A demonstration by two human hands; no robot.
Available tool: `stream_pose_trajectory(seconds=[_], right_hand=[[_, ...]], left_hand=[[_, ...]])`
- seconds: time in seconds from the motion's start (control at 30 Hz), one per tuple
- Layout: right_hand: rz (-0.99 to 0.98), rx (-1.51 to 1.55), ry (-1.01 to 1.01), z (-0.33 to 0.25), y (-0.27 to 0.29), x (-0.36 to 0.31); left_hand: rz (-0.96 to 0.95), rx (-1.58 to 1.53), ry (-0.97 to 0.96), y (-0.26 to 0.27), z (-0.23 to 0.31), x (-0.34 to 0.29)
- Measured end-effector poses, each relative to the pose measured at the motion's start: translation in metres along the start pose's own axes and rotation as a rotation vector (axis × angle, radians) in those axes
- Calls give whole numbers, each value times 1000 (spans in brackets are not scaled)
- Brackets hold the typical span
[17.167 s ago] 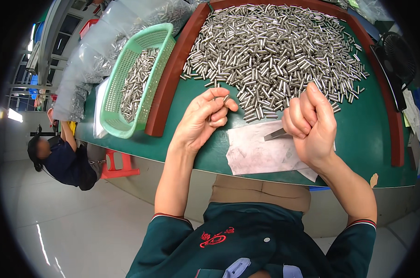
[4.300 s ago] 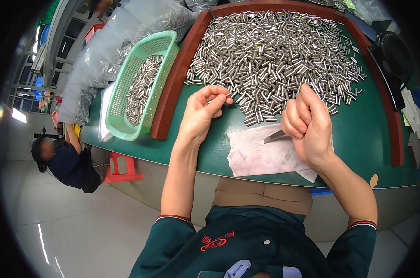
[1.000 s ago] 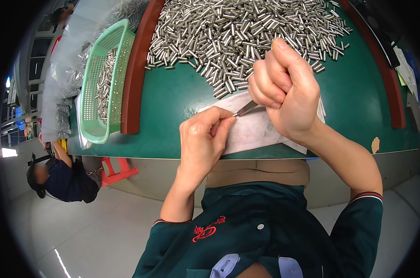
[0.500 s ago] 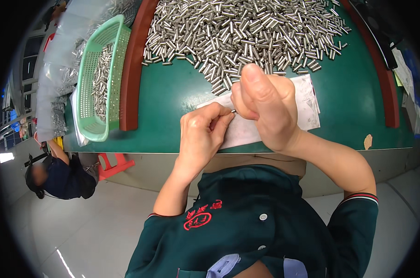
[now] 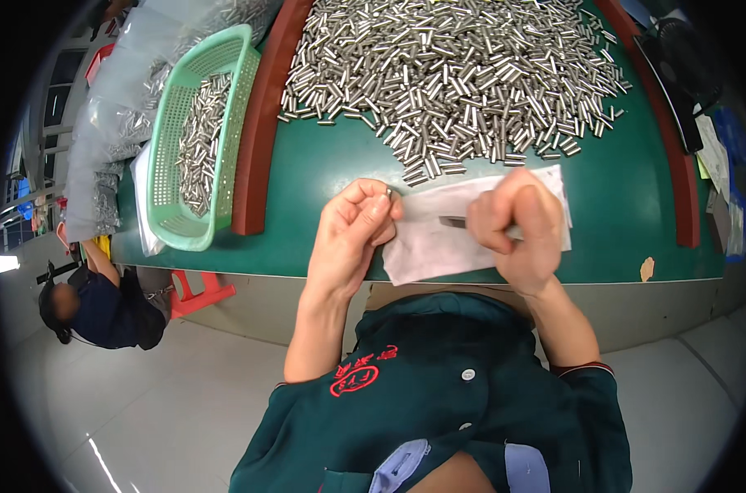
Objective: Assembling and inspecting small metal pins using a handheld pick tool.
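Observation:
Near the table's front edge my left hand (image 5: 352,234) is closed, with a small metal pin (image 5: 388,192) pinched between thumb and forefinger; only the pin's end shows. To its right, over a white cloth (image 5: 438,251), my right hand (image 5: 521,226) is closed around a slim tool with a flat grey blade-like tip (image 5: 452,221). That tip points left toward my left hand, apart from the pin. The rest of the tool is hidden in my fist, which is slightly blurred. Beyond both hands lies a wide heap of short shiny metal pins (image 5: 463,82).
Red-brown rails (image 5: 258,156) edge the green table (image 5: 323,156) on both sides. Outside the left rail stands a green plastic basket (image 5: 161,164) holding more pins, beside clear bags of pins (image 5: 101,123). A person in dark clothes (image 5: 106,308) sits at the far left by a red stool (image 5: 200,296).
My right hand has come away from my left and turned, and the tool's tip now shows. My left hand has rolled, bringing its thumb into view. The whole view has shifted slightly.

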State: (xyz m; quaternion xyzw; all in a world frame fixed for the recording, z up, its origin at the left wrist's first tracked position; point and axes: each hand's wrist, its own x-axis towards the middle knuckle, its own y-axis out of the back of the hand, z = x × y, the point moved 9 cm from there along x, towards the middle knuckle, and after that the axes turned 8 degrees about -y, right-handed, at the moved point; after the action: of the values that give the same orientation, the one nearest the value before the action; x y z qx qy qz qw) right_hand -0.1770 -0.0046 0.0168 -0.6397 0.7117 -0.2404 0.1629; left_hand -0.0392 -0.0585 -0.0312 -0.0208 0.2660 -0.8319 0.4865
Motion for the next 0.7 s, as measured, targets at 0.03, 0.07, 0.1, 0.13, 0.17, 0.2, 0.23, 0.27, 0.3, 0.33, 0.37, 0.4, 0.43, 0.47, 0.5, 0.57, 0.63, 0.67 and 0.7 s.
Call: stream_pose_trajectory(seconds=[0.03,0.07,0.1,0.13,0.17,0.2,0.23,0.27,0.3,0.33,0.37,0.4,0.43,0.47,0.5,0.57,0.63,0.67,0.7], right_hand=[[62,33,33,-5,8,-1],[123,67,66,-10,15,-2],[164,143,63,-11,22,-2],[210,216,58,-11,31,-3],[243,229,40,-9,39,-4],[241,229,35,-9,41,-4],[271,237,41,-11,46,-6],[302,245,47,-13,50,-8],[318,241,53,-15,50,-9],[320,243,52,-14,50,-8],[311,229,50,-14,48,-7],[302,215,49,-13,47,-7],[303,215,50,-13,47,-6],[290,214,57,-13,46,-6],[277,212,64,-12,44,-5],[275,220,77,-14,44,-5],[238,193,81,-17,40,-3],[246,194,73,-16,41,-4],[248,197,76,-16,41,-5]], left_hand=[[-21,-83,28,-1,1,4],[-14,-85,24,1,4,5],[-12,-93,64,1,3,6],[-11,-104,109,1,0,6],[29,-116,125,4,-1,7],[34,-119,125,4,0,7],[14,-117,107,0,3,10],[-6,-115,89,-4,5,13],[-11,-117,94,-8,5,16],[3,180,3,-5,13,20],[15,476,-88,-5,20,24],[35,726,-242,-7,30,30],[76,961,-342,-11,38,33],[118,1196,-443,-18,47,35],[129,1357,-499,-24,50,37],[121,1332,-476,-26,47,41],[119,1303,-425,-24,44,44],[115,1305,-425,-22,43,43],[115,1163,-428,-17,41,41]])
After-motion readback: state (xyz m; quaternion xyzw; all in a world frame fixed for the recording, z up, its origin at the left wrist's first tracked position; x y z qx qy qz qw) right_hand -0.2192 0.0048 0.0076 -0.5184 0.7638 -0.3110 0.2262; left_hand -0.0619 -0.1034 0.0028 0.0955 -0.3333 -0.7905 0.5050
